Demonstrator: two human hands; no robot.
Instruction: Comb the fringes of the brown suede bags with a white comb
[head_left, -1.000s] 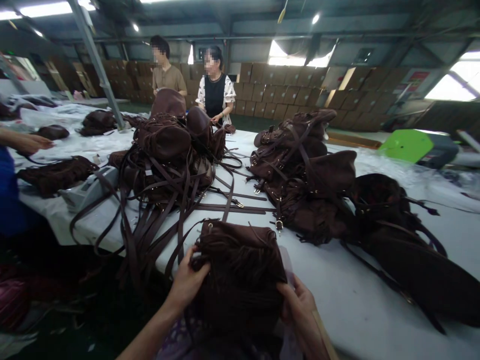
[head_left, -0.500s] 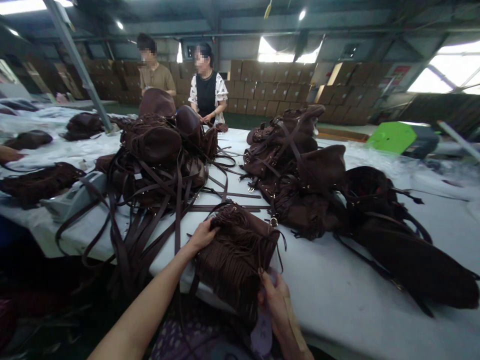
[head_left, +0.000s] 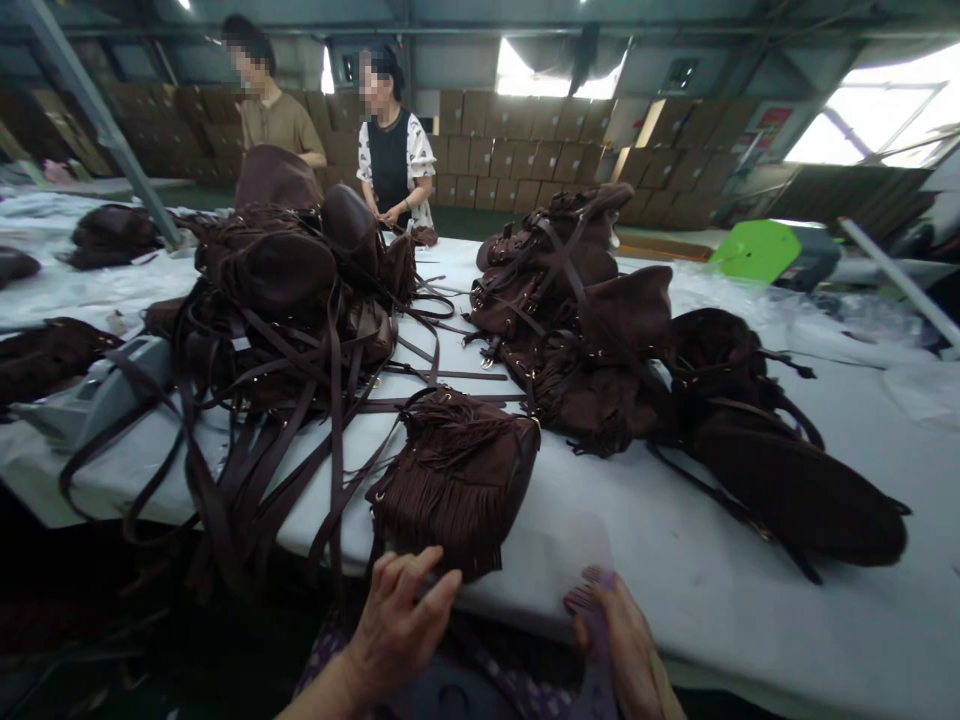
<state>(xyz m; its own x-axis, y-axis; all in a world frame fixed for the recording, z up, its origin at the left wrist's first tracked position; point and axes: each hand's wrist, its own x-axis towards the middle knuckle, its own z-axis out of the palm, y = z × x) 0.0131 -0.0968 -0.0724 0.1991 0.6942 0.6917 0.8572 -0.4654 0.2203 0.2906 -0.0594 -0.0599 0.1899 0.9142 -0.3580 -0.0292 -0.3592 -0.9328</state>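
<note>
- A brown fringed bag (head_left: 454, 475) was seen lying on its side on the white table (head_left: 675, 560), close to the near edge and just beyond both hands.
- The left hand (head_left: 401, 620) was held at the table edge, fingers loosely spread and slightly curled, with nothing gripped; the fingertips (head_left: 439, 580) lay just below the bag's lower fringe, and contact could not be confirmed.
- The right hand (head_left: 622, 640) was seen low at the near edge, fingers lightly curled on a thin translucent plastic sheet (head_left: 570, 555); whether the sheet was pinched could not be told.
- The bag was judged soft and floppy, suede-like, with no stiff frame; sagging would be expected if it were lifted by one corner.
- Weight was judged light to moderate, with small metal fittings at the top rim adding a little.
- The fringe was judged loose and prone to snagging on the straps (head_left: 330, 400) trailing from the left pile of bags (head_left: 277, 290).
- The firmest hold was judged to be the top rim near the hardware, or both sides of the body; the fringe was judged a poor place to grip.
- A second heap of bags (head_left: 592, 330) lay well to the right on the table.
- Two other people (head_left: 390, 150) were standing at the far side.
</note>
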